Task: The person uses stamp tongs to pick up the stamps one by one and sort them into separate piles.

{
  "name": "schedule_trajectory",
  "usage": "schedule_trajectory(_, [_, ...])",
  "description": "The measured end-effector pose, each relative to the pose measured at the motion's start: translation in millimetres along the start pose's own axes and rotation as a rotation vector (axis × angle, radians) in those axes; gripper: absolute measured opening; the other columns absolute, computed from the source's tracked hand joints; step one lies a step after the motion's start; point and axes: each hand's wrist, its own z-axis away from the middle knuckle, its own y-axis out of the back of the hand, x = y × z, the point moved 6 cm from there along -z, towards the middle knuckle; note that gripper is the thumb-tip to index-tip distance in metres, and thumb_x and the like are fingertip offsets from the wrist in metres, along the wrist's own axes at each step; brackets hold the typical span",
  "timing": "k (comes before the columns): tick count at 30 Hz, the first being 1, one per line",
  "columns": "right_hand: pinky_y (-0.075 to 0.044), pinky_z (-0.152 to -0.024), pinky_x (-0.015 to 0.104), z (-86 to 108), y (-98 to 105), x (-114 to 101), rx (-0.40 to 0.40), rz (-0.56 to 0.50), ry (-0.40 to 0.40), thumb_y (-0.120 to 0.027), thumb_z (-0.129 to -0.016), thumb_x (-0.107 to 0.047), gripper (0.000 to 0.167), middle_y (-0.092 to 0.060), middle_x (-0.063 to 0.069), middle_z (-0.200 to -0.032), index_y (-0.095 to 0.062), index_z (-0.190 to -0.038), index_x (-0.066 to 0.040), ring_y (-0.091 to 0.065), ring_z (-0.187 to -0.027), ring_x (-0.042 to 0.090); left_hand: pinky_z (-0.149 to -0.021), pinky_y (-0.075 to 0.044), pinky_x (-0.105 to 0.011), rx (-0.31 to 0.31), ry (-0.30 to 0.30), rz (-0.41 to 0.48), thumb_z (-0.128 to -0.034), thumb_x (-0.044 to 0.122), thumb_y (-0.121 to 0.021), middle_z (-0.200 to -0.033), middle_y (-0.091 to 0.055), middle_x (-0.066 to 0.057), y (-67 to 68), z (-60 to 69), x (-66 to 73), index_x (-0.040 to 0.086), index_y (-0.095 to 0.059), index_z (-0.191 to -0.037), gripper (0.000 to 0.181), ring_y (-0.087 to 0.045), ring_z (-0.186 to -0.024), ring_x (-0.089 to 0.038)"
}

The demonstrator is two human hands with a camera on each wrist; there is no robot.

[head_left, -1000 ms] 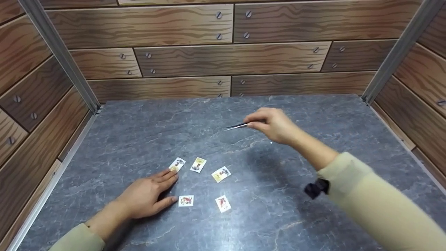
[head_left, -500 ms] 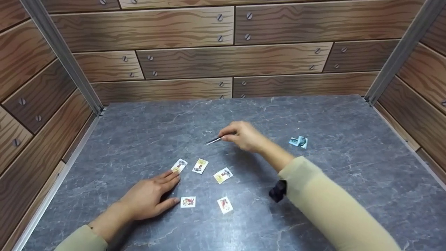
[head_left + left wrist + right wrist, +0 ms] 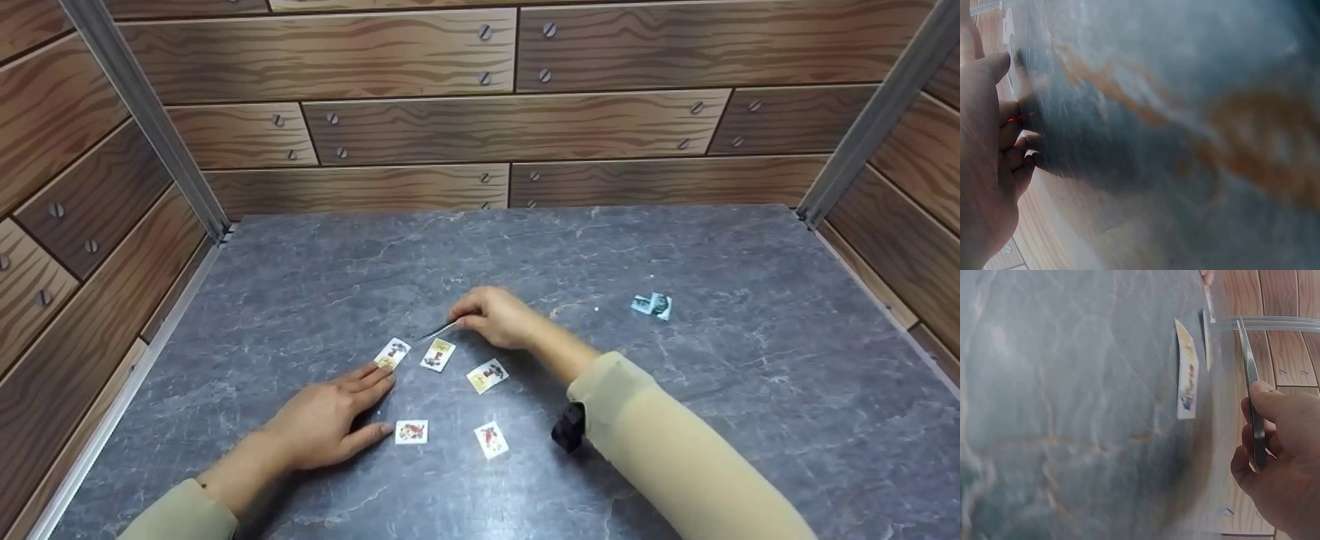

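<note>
Pinched in my right hand [image 3: 495, 319] is a pair of metal tweezers [image 3: 1251, 377], its tips pointing left, close to the upper-left stamp [image 3: 393, 353]. Fingertips of my left hand [image 3: 326, 420] rest on that stamp's lower edge with the fingers straight. The left thumb lies beside a white stamp with a red picture [image 3: 412, 432]. Just below the tweezers is a yellow-and-white stamp [image 3: 438, 355]. A similar stamp [image 3: 487, 376] lies to its right, and another red-pictured one [image 3: 491, 439] lies nearer me.
Two blue stamps [image 3: 652, 305], touching or overlapping, lie farther right on the grey marbled table [image 3: 712, 390]. Wood-patterned walls [image 3: 420, 124] surround the table at the back and sides. A black wrist camera [image 3: 569, 427] sits on the right sleeve.
My right hand has moved left and toward me with the tweezers, down to the upper-left stamps. The blue stamps have come into sight from behind the arm. My left hand stays in place.
</note>
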Motion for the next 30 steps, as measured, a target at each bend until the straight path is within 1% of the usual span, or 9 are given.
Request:
schedule_trajectory(2, [-0.052,-0.104,0.045,0.1,-3,0,-0.006,0.001,-0.006,-0.071,-0.101,-0.010,0.016,-0.078,0.008,-0.115,-0.083,-0.111,-0.008,-0.070,-0.113,0.029,-0.116,-0.045,-0.053,-0.001,0.000,0.000,-0.1074,0.059,-0.052,-0.162,-0.048,-0.012,0.7,-0.8,0.6,0.006,-0.051,-0.157,0.073,-0.043,-0.151,-0.033])
schedule_trajectory(11, [-0.049,-0.110,0.046,1.7,-9,4,-0.032,-0.039,-0.093,-0.072,-0.101,-0.013,0.019,-0.078,0.007,-0.120,-0.083,-0.116,-0.010,-0.069,-0.119,0.028,-0.115,-0.045,-0.054,0.002,-0.013,0.015,-0.1083,0.056,-0.052,-0.162,-0.048,-0.013,3.3,-3.4,3.7,0.004,-0.052,-0.156,0.071,-0.044,-0.150,-0.035])
schedule_trajectory(15, [-0.049,-0.110,0.046,2.5,-9,6,-0.026,-0.048,-0.111,-0.072,-0.101,-0.013,0.019,-0.078,0.006,-0.120,-0.082,-0.117,-0.010,-0.069,-0.119,0.028,-0.116,-0.044,-0.054,0.000,-0.015,0.017,-0.1084,0.056,-0.051,-0.162,-0.048,-0.013,3.2,-4.2,4.2,0.004,-0.052,-0.156,0.071,-0.044,-0.150,-0.035])
schedule_trajectory(20, [-0.049,-0.110,0.045,2.5,-10,9,-0.007,-0.082,-0.139,-0.071,-0.101,-0.009,0.020,-0.078,0.009,-0.121,-0.082,-0.118,-0.007,-0.069,-0.120,0.029,-0.115,-0.045,-0.054,0.000,-0.016,0.014,-0.1084,0.056,-0.051,-0.163,-0.047,-0.013,2.9,-3.4,3.8,0.003,-0.052,-0.156,0.071,-0.043,-0.151,-0.035])
schedule_trajectory(24, [-0.049,-0.110,0.046,2.1,-11,10,0.003,-0.078,-0.153,-0.071,-0.100,-0.007,0.020,-0.077,0.011,-0.121,-0.082,-0.117,-0.006,-0.068,-0.121,0.030,-0.116,-0.044,-0.054,-0.002,-0.009,0.006,-0.1080,0.056,-0.052,-0.163,-0.047,-0.013,1.4,-2.0,2.5,0.004,-0.052,-0.157,0.071,-0.043,-0.151,-0.035])
schedule_trajectory(27, [-0.048,-0.112,0.047,0.7,-14,9,-0.012,-0.065,-0.155,-0.071,-0.100,-0.008,0.020,-0.077,0.010,-0.123,-0.082,-0.117,-0.007,-0.067,-0.123,0.031,-0.116,-0.044,-0.053,-0.005,-0.004,0.003,-0.1078,0.057,-0.052,-0.163,-0.046,-0.012,0.1,-0.8,1.5,0.005,-0.051,-0.157,0.072,-0.043,-0.151,-0.034])
schedule_trajectory(30, [-0.048,-0.112,0.047,-1.4,-17,6,-0.027,-0.057,-0.141,-0.071,-0.101,-0.008,0.020,-0.076,0.010,-0.124,-0.081,-0.118,-0.007,-0.067,-0.123,0.031,-0.116,-0.044,-0.053,-0.003,-0.002,-0.003,-0.1076,0.057,-0.052,-0.163,-0.047,-0.012,-0.2,0.8,0.1,0.005,-0.051,-0.157,0.072,-0.043,-0.151,-0.034])
